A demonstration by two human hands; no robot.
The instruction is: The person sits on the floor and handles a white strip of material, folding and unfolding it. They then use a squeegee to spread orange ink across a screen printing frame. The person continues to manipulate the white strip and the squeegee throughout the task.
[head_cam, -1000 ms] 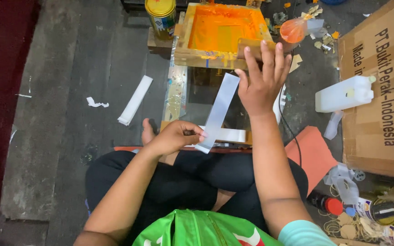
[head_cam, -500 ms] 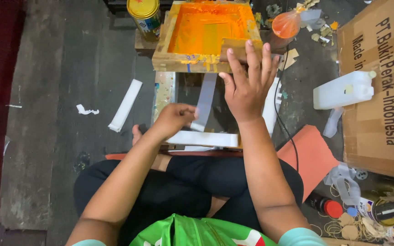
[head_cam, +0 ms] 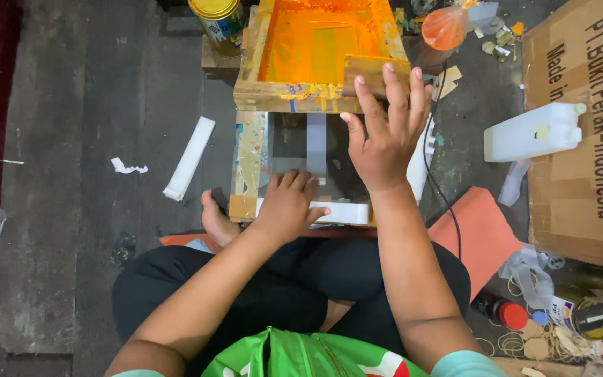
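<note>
I sit cross-legged on the floor before a small glass-topped printing table [head_cam: 251, 150]. A long white strip [head_cam: 315, 139] lies lengthwise on the glass. My left hand [head_cam: 287, 204] rests palm down on the strip's near end, its thumb stretched over a stack of white strips [head_cam: 347, 213] along the table's front edge. My right hand [head_cam: 385, 132] hovers above the glass with fingers spread. Its fingertips reach a wooden block [head_cam: 368, 70] at the near edge of the wooden screen frame [head_cam: 273, 94], which is coated in orange ink.
A yellow-lidded can [head_cam: 218, 17] stands left of the frame and an orange-filled bag [head_cam: 444, 28] right of it. A white jerrycan [head_cam: 535, 132], a cardboard box [head_cam: 587, 174] and an orange sheet [head_cam: 483, 234] lie right. Another strip [head_cam: 190, 157] lies on the floor.
The strip, held up between both hands before, now lies flat on the glass. My left hand came down onto its near end. My right hand let go and moved toward the frame.
</note>
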